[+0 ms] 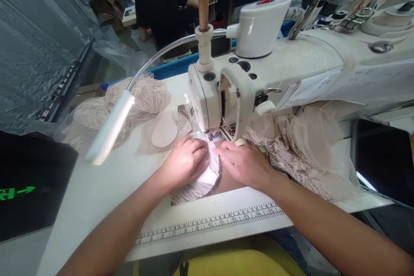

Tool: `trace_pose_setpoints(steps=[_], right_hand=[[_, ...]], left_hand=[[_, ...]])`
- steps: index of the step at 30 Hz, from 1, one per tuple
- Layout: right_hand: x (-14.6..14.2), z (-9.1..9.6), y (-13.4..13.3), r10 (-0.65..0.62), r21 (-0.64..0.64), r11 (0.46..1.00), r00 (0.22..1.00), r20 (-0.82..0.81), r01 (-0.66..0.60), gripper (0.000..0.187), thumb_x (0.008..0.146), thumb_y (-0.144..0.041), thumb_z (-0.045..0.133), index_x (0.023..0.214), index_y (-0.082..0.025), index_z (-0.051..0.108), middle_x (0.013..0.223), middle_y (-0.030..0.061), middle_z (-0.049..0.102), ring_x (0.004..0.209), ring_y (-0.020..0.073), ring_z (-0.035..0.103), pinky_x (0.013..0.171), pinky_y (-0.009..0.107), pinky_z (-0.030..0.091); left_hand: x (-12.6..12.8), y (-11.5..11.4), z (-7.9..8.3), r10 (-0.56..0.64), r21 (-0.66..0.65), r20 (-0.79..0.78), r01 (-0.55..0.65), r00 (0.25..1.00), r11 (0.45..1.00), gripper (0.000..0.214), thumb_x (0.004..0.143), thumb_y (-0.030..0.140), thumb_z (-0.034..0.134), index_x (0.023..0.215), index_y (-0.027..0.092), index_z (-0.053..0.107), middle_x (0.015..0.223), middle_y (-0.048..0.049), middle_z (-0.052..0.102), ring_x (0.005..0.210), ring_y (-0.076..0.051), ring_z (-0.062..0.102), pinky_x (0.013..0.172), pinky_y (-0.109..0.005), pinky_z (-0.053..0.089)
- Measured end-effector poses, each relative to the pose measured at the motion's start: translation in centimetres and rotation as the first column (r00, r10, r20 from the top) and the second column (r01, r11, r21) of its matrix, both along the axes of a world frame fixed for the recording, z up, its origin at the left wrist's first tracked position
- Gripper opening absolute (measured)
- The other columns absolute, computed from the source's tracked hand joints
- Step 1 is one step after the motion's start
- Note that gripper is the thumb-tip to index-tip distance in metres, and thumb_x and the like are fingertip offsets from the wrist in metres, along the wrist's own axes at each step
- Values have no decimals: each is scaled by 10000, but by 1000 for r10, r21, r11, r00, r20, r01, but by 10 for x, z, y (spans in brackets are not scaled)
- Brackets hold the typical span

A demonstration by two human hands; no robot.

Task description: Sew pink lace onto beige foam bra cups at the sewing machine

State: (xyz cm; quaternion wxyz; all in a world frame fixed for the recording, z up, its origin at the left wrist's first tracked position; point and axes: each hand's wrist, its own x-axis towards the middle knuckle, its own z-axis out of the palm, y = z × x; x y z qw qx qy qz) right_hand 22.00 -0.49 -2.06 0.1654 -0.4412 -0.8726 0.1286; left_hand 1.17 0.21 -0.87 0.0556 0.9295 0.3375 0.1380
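Note:
A pale pink lace piece [213,166] with a smooth white lining lies under the needle area of a white sewing machine [210,95]. My left hand [187,159] rests on its left part with the fingers bent and pressed to the cloth. At its right edge, my right hand [246,161] has thumb and fingers together on the fabric, close to the presser foot [211,136]. The fingertips of both hands are partly hidden. Just left of the machine head lies another lace piece with a pale oval pad [164,129].
Heaped lace pieces [139,95] lie at the left back, and more lace [297,155] lies to the right. A lamp [111,129] on a bent neck hangs over the left side. A printed ruler [210,222] runs along the front edge. A dark tablet [383,159] stands right. A person [161,8] sits beyond.

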Motion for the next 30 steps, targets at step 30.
trace_pose_setpoints(steps=[30], right_hand=[[-4,-5,5,-106,82,991,993,-44,109,300,845,-90,421,929,-179,695,834,64,683,719,178,568,634,285,406]], left_hand=[[1,-1,-9,-39,-29,-67,37,997,999,368,869,225,445,1206,150,572,1097,-140,581,972,-261,515,933,-490,366]])
